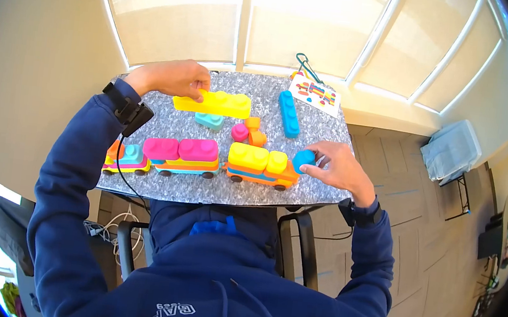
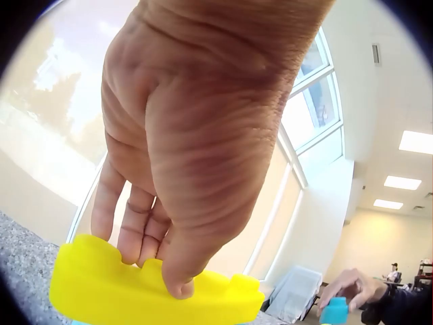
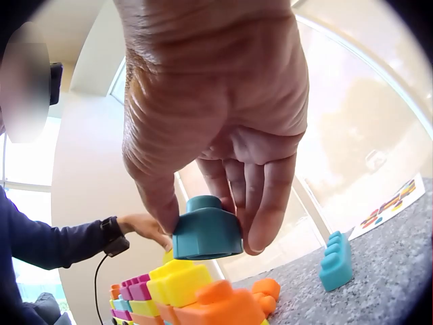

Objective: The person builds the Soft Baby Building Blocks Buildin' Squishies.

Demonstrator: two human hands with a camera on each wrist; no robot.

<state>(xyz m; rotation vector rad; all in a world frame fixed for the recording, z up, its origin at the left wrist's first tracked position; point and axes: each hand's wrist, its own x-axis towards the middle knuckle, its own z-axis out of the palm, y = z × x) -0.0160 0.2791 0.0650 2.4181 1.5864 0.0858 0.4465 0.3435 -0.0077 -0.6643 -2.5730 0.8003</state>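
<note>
1. A speckled grey worktop bears the toys.
2. Three toy wagons line its near edge: a small wagon at left, a pink-topped wagon mid-row, a yellow-topped wagon at right.
3. The left hand, partly closed, pinches a long yellow block between thumb and fingers, far of the pink-topped wagon.
4. The right hand, partly closed too, pinches a round blue block by the yellow-topped wagon's orange right end.
5. A picture card lies far right.
6. A long blue block lies just near of it.
7. A pale-blue block sits partly hidden behind the long yellow block.
8. Small orange pieces and a pink piece cluster mid-worktop.
</note>
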